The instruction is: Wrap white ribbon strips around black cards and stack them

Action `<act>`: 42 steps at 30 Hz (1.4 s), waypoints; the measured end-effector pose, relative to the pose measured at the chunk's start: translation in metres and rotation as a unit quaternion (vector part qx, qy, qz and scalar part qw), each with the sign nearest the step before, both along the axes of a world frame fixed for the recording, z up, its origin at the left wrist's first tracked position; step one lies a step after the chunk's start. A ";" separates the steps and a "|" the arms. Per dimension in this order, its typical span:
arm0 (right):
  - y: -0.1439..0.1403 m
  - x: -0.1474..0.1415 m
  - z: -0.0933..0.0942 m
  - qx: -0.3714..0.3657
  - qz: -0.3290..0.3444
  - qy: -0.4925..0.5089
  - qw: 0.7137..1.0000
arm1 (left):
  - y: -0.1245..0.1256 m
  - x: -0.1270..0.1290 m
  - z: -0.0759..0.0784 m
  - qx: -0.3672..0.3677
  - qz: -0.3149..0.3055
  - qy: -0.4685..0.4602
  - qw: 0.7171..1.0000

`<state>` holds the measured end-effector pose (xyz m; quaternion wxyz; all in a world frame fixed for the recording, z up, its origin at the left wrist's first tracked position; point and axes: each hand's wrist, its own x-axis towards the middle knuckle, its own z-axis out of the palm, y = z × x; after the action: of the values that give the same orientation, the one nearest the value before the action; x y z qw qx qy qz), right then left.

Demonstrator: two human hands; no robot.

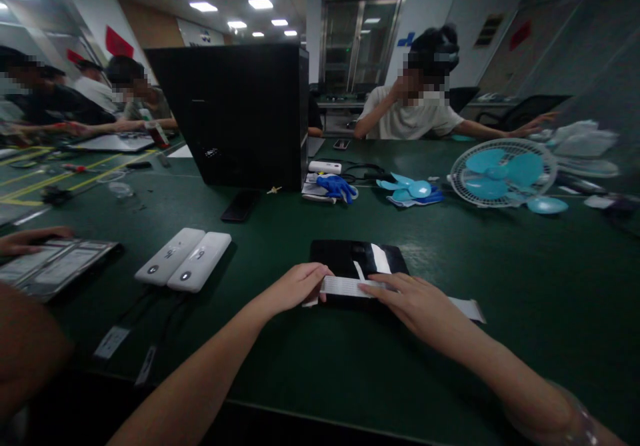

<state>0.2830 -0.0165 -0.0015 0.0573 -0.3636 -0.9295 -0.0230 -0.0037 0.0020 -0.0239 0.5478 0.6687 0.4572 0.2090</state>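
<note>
A white flat ribbon cable [345, 287] lies across the near edge of a flat, glossy black object [333, 254] on the green table. My left hand [300, 287] is closed, with thumb and fingers pinched on the cable's left part. Stretched fingers of my right hand [420, 305] rest flat on the cable further right. Beyond that hand, the cable's loose end [470, 309] sticks out over the table. White, light-reflecting patches show on the black object's top. Its near side is partly hidden by the cable and my hands.
Two white power banks [199, 259] with cords lie left; beside them another person's hand [37, 239] touches an open device [75, 266]. A black computer case [230, 119] stands behind, near a phone [241, 206], blue gloves [337, 188] and a fan [503, 173]. A person [415, 109] sits opposite.
</note>
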 end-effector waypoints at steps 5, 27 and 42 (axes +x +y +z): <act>0.007 0.002 -0.011 0.015 -0.010 -0.022 1.000 | -0.005 0.003 0.007 0.108 0.008 0.121 0.987; 0.001 -0.002 -0.016 -0.009 -0.049 0.004 0.999 | -0.011 0.019 0.007 0.260 -0.007 0.285 0.923; -0.005 -0.004 -0.013 -0.013 -0.050 0.018 0.999 | -0.009 0.013 0.014 0.272 0.076 0.281 0.917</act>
<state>0.2789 -0.0215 -0.0142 0.0683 -0.4105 -0.9093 -0.0070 0.0090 -0.0069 -0.0095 0.1760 0.7863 0.5673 0.1705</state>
